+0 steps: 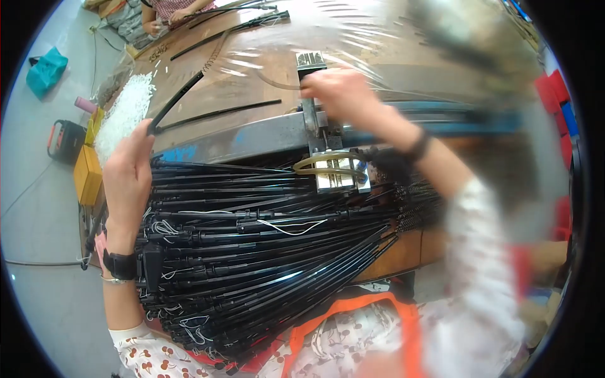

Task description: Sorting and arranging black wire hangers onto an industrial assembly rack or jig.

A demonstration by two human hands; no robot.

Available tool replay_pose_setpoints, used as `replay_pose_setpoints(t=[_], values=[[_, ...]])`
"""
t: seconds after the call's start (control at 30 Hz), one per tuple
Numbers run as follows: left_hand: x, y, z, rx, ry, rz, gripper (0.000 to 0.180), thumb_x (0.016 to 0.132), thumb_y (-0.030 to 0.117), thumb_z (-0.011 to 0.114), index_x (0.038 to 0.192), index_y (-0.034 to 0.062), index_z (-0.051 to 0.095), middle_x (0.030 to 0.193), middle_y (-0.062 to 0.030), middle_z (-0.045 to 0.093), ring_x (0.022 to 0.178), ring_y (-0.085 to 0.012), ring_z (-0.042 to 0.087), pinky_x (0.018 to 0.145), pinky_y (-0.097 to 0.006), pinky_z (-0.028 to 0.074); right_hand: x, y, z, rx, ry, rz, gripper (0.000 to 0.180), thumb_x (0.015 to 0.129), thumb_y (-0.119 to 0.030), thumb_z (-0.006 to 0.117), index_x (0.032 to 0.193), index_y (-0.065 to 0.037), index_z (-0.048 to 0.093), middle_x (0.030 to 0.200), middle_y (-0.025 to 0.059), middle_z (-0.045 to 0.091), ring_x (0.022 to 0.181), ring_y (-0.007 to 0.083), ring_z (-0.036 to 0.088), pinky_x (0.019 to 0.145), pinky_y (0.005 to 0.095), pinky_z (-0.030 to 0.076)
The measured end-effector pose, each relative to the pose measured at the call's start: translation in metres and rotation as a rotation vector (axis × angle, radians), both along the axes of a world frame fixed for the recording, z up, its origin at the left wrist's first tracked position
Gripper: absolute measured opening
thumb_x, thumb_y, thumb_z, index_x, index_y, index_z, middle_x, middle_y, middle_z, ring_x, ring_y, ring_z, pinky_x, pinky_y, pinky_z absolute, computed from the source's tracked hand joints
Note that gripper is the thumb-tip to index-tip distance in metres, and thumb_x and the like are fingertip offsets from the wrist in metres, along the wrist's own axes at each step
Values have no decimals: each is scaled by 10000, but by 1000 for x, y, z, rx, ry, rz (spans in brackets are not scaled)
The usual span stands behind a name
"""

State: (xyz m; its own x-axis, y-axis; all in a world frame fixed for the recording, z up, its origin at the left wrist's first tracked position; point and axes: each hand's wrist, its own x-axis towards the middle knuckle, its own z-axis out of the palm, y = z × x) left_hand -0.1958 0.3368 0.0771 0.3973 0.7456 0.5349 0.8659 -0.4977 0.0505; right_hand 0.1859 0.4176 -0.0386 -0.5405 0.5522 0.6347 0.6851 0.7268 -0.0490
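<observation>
At the left, my left hand (128,176) is raised and closed round the lower end of a slim black tube (179,96) that slants up to the right. A thin coil spring (215,55) stretches from the tube's upper tip. My right hand (345,94), slightly blurred, has its fingers curled at the top of a small metal bench fixture (310,116); what they grip, if anything, is hidden. Below it sits the fixture's shiny block (334,181), with a tan hose (331,170) looped over it. Many thin black rod assemblies (252,236) lie bundled in front of me.
A steel rail (252,142) crosses the brown table. More black rods (220,113) lie beyond it. White small pieces (126,110) are heaped at the left, near a yellow box (88,173). Another person's hands (179,16) are at the far left. Blurred clutter fills the right.
</observation>
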Motion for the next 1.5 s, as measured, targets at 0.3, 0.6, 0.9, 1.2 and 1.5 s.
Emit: replay_pose_setpoints(t=[0.3,0.6,0.9,1.2,1.5], values=[[91,39,-59,-134,142,-288,306,915,92,568,1179,203,673,867,-102,659,780,-309,677,651,-429,558,308,-76,-14,159,-228,-410,54,825,-40,651,867,-64,675,859,122,680,841,329,635,771,445,493],[142,73,-100,-367,14,-275,203,977,258,564,935,63,600,798,-183,641,787,-408,639,676,-494,511,330,-67,-76,36,-63,-458,191,988,-173,569,1003,-31,696,978,162,699,964,350,657,858,451,504],[144,80,-107,-590,-21,-295,290,973,291,561,878,25,628,845,-218,668,849,-444,633,749,-525,493,347,-62,-94,85,-85,-420,164,956,-145,620,1021,-20,703,992,173,704,950,348,670,869,448,516],[141,70,-112,-432,34,-314,280,983,273,563,857,24,588,791,-201,654,795,-421,639,696,-513,495,335,-69,-85,48,-37,-441,148,943,-131,633,1014,-25,708,993,169,707,946,334,674,863,439,521],[148,66,-113,-362,43,-244,210,976,256,559,876,73,583,751,-180,657,744,-400,667,621,-509,524,156,-142,-2,167,43,-292,234,824,-22,712,1055,-57,696,1012,111,713,1043,332,634,963,464,467]])
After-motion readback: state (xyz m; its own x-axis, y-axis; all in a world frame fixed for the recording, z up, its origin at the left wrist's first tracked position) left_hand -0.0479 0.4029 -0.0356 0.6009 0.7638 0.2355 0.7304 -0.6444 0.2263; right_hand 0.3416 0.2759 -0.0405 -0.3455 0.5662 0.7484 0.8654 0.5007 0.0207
